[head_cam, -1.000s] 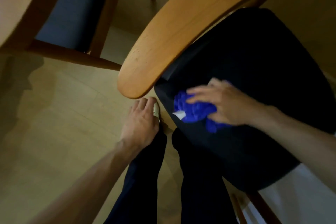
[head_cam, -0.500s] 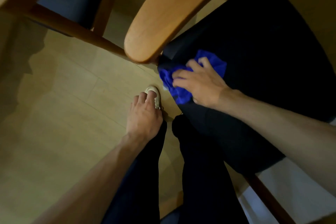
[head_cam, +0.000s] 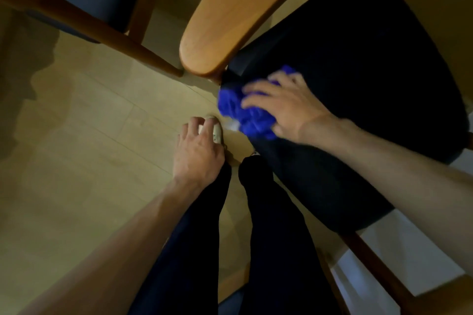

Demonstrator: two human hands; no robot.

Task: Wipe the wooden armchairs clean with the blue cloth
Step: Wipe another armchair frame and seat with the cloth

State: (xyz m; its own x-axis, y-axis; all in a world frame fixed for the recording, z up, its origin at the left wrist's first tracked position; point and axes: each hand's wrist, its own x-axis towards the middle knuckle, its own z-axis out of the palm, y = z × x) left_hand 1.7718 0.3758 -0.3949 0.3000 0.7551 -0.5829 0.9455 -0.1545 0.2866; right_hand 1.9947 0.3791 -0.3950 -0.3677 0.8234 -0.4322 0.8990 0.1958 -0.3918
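Moved since half a second back: your right hand [head_cam: 289, 107] and the blue cloth [head_cam: 243, 110] have slid from beside the armrest tip toward the seat's near-left front corner, the cloth more bunched than before; your left hand has kept its place by your leg. Item, near armchair: dark seat cushion [head_cam: 358, 71], largest thing in view, filling the right half; its broad wooden armrest [head_cam: 230, 15] crosses above the cushion's left edge, and a wooden frame rail [head_cam: 378, 271] shows under the seat at lower right. Item, second armchair [head_cam: 102, 20]: upper left, dark seat and wooden rails, well apart from the cloth, apparently not being worked. Item, floor [head_cam: 76, 161]: pale wood boards. Item, your legs [head_cam: 268, 238]: dark trousers, standing just beside the seat front, a light shoe [head_cam: 217, 133] at the left foot. Item, right hand: fingers spread and only lightly curved, pressing the crumpled cloth flat onto the cushion corner rather than clutching it. Item, left hand [head_cam: 197, 151]: hanging beside your left leg, fingers loosely bent, holding nothing. Step in hand, by judgement: a rubbing pass over the seat's front corner. Next move, by judgement: lift the cloth to the wooden armrest, which lies just above it, keeping a flat palm and firm pressure along the grain, then the frame rails.
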